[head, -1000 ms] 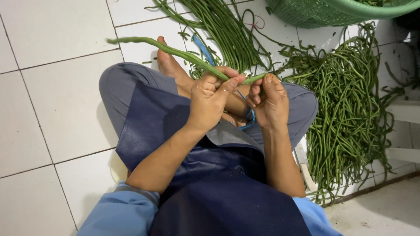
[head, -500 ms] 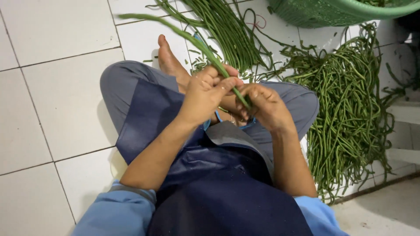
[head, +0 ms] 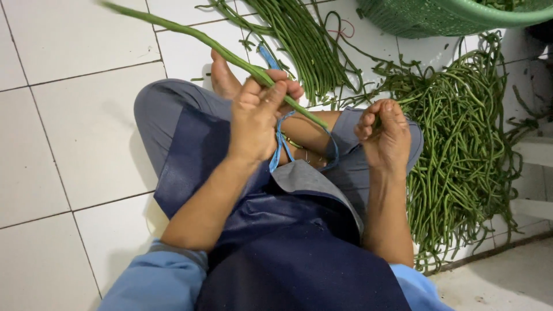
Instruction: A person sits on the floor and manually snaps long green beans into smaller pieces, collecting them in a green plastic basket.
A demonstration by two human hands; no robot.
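Green plastic basket (head: 438, 17), white tiled floor (head: 69, 132), loose pile of long beans (head: 461, 144)

The floor (head: 86, 115) is laid with large white square tiles with thin dark grout lines. Near its far edge, at the middle, lies a straightened bundle of long green beans (head: 299, 40), running from the far edge toward the seated person's bare foot (head: 223, 78), which rests on the tiles. A thin red band (head: 344, 30) lies just beside that bundle. At the far right corner stands a green plastic basket (head: 438, 20). Along the right edge spreads a big loose heap of long beans (head: 461, 150), tangled, reaching from beside the basket down toward the near right corner
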